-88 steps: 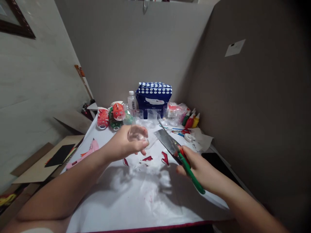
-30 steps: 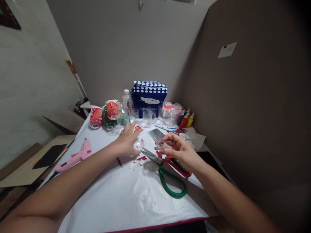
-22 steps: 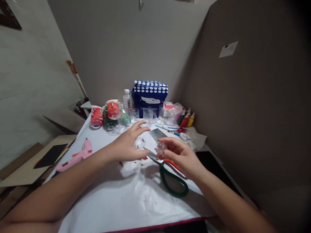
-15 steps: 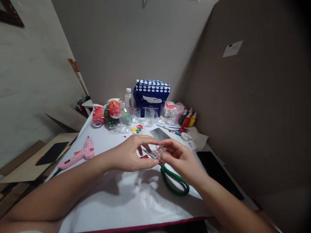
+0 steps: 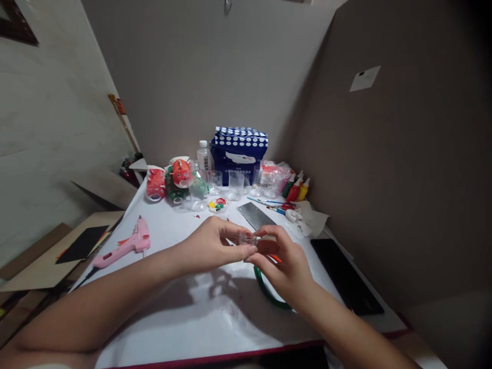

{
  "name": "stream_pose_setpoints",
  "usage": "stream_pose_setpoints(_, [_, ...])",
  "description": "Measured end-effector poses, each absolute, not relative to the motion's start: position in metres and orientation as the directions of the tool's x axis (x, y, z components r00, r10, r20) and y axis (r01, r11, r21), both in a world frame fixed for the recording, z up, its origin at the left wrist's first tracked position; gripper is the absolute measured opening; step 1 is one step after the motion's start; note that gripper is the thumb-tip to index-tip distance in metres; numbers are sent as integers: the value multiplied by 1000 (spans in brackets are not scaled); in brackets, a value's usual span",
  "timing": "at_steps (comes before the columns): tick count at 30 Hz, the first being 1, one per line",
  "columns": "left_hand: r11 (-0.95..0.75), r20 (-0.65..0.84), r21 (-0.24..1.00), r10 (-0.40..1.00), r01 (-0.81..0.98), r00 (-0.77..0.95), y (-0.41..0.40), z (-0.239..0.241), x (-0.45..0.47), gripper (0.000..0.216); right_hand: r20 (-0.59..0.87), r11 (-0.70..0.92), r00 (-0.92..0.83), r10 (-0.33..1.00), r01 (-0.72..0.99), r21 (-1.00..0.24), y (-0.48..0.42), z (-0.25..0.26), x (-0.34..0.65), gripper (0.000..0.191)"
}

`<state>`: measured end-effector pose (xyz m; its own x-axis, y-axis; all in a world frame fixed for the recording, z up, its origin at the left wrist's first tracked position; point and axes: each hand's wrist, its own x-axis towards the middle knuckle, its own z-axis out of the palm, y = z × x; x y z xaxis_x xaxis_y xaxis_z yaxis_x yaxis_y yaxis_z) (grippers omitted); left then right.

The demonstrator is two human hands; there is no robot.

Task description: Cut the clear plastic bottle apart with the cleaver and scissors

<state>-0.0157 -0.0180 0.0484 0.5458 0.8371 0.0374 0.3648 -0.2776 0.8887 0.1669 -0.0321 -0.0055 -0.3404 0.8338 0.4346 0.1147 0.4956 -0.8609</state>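
Note:
A small clear plastic piece (image 5: pixel 248 238), which looks like a cut-off bottle neck, is held between my two hands above the white-covered table. My left hand (image 5: pixel 219 243) pinches it from the left with thumb and fingers. From the right, my right hand (image 5: pixel 282 256) grips its other side with the fingertips. Below the right hand lies a pair of scissors with green handles (image 5: pixel 265 289); its blades are hidden by the hands. Just beyond the fingers rests a flat grey metal sheet (image 5: pixel 255 216).
A pink glue gun (image 5: pixel 130 246) lies at left, a black tablet-like slab (image 5: pixel 346 277) at right. Along the back stand red and green painted bottle crafts (image 5: pixel 156 183), clear cups (image 5: pixel 236 184), a blue packet (image 5: pixel 240 161), paint bottles (image 5: pixel 295 189) and brushes (image 5: pixel 265 202).
The clear plastic piece has been turned between the hands and shifted slightly left. My left fingers have closed in on it, and the scissor blades are now covered.

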Motion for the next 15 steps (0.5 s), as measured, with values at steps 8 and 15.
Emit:
stream_pose_setpoints(8, [-239,92,905,917,351,387,-17,51,-21,29,378,110,2,926,955,-274,-28,-37,271,46])
stream_pose_setpoints(15, [-274,201,879,955,391,217,-10,51,-24,38,309,-136,156,938,987,-86,-52,-108,352,68])
